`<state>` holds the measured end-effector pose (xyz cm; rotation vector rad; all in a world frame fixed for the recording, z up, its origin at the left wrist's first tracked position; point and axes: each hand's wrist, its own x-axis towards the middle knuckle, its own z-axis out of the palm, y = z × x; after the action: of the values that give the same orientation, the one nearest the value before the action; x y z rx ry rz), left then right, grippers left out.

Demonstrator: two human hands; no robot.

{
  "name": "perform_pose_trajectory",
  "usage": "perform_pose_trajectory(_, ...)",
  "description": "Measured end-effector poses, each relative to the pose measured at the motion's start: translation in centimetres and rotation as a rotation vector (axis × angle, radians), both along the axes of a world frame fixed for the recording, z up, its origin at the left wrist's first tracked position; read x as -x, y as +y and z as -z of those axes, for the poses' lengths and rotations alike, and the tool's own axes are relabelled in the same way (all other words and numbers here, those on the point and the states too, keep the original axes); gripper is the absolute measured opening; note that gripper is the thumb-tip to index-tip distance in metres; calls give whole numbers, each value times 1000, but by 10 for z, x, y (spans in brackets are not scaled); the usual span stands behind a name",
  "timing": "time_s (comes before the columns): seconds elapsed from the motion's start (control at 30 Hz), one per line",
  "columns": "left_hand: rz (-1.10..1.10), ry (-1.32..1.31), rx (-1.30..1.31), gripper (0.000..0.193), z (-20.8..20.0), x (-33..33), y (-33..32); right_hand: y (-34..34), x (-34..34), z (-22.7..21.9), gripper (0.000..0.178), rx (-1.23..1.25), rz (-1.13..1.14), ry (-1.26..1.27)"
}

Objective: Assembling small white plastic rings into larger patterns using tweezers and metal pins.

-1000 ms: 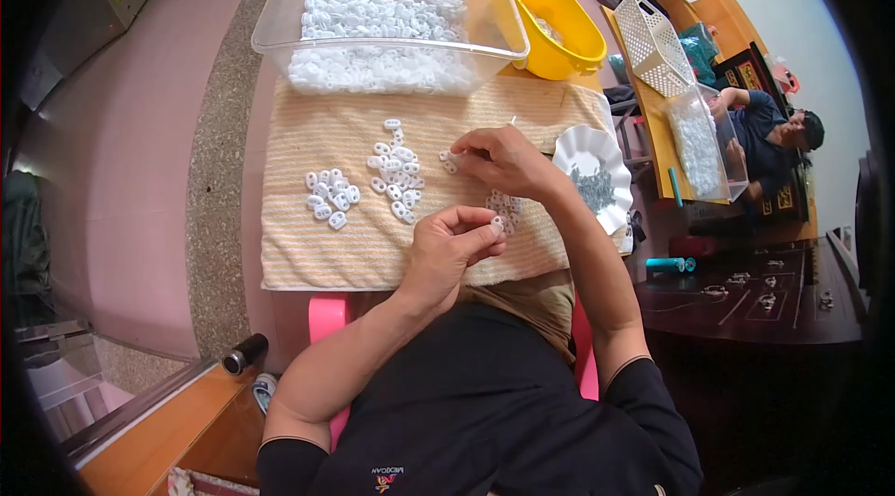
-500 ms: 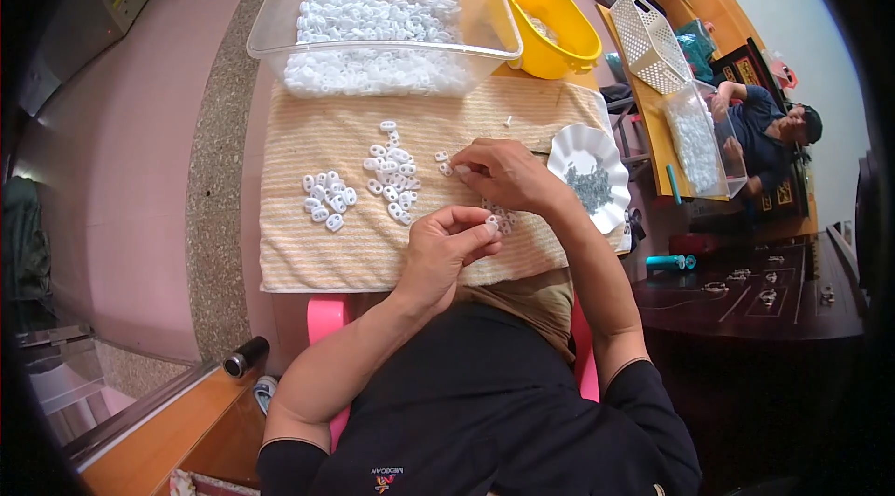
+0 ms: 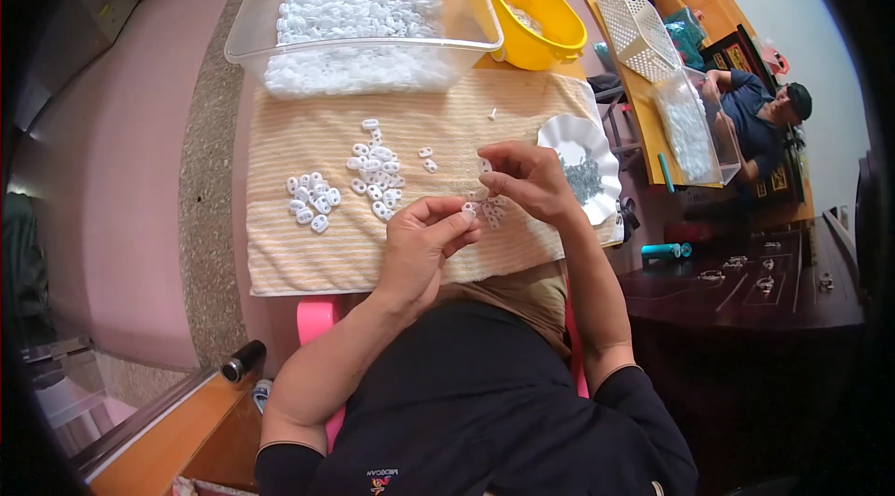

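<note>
Now the small white plastic piece sits pinched at the fingertips of the left hand, held just above the near edge of the striped cloth, and the right hand has drawn in close beside it, its thumb and forefinger closed on a second white piece. A second ago the right hand was further up the cloth with its fingers spread a little wider; since then it has come down and toward the left hand, so the two pieces are now near each other, and I judge that they are being brought together. Both hands are closed in a pinch, the other fingers curled. Between and under the hands lies a small cluster of white bits, partly covered by the fingers, so their number and shape are hard to tell. Further out on the cloth lie two loose groups of white pieces, unchanged. Beyond them stand a clear tub of white parts, a yellow bowl and a white scalloped dish holding small grey items too fine to make out. Another person sits at the far right, partly cut off.
</note>
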<state>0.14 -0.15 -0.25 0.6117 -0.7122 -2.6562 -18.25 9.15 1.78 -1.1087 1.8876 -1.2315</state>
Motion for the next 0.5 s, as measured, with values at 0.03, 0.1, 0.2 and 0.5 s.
perform_pose_trajectory(0.03,-8,4,-7,12,1,0,0,3,-1,2,29,54,6,-92)
perform_pose_trajectory(0.1,-10,-2,-3,13,3,0,0,10,-4,5,30,108,15,-186)
perform_pose_trajectory(0.2,-11,-12,5,14,5,0,0,18,-8,7,30,112,-14,-284)
perform_pose_trajectory(0.5,-4,-16,-1,16,4,1,-1,26,-18,11,31,129,-35,-404)
